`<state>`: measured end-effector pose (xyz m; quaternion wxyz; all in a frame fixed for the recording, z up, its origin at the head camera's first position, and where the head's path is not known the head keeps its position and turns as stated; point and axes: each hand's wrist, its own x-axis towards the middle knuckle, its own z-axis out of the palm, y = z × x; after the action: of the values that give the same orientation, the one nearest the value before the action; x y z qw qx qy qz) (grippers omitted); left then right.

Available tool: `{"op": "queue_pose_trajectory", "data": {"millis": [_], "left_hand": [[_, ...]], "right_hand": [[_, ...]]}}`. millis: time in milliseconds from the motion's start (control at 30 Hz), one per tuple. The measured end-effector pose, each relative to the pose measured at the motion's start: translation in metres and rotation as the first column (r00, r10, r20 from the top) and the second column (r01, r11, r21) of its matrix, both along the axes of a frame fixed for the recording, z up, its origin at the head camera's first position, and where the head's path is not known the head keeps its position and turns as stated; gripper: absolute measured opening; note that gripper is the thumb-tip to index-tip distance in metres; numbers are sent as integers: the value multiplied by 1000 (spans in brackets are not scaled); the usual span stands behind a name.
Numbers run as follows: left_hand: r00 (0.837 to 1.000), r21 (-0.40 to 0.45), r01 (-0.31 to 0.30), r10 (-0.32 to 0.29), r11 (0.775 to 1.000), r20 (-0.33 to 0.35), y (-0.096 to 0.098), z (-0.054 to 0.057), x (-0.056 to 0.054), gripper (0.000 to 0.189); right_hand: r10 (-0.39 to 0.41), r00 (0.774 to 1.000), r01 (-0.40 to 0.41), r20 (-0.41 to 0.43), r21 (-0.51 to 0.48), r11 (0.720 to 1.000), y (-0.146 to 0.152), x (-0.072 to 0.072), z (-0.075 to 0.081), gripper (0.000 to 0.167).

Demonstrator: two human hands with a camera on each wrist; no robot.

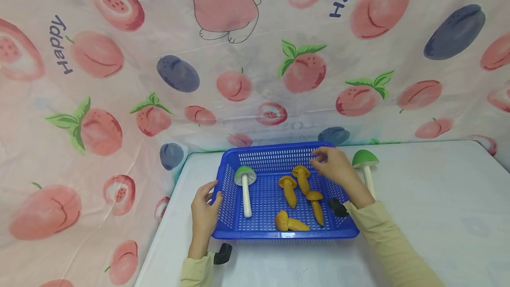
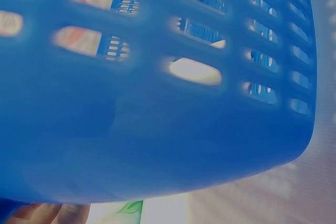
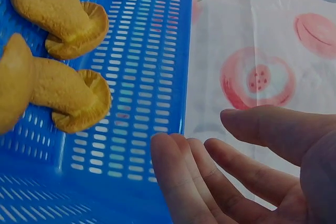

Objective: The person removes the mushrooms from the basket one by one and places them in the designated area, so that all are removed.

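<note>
A blue plastic basket holds several toy mushrooms. At its left side lies a green-capped mushroom with a white stem. Brown mushrooms lie in the middle and right, two of them large in the right wrist view, caps toward the back wall. My left hand holds the left rim, thumb and fingers at its edge; in the left wrist view the basket wall hides most of the fingers. Over the back right corner, my right hand has loosely bent fingers with nothing between them.
Another green-capped mushroom is on the white table, right of the basket and partly behind my right forearm. A fruit-print cloth hangs close behind the basket and along the left. Black wrist cameras stick out below both sleeves.
</note>
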<state>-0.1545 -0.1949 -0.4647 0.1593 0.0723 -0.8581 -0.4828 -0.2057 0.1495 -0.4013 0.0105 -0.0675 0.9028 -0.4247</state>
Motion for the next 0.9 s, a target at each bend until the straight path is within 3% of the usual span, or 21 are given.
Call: {"op": "queue_pose_trajectory", "data": {"millis": [400, 900], "left_hand": [[1000, 13, -6, 6, 1000, -5, 0, 1, -1, 35], [1000, 11, 5, -5, 1000, -17, -1, -2, -1, 35]], "right_hand": [[7, 998, -7, 65, -12, 1000, -18, -1, -7, 34], [51, 996, -46, 76, -67, 997, -41, 0, -20, 32]]}}
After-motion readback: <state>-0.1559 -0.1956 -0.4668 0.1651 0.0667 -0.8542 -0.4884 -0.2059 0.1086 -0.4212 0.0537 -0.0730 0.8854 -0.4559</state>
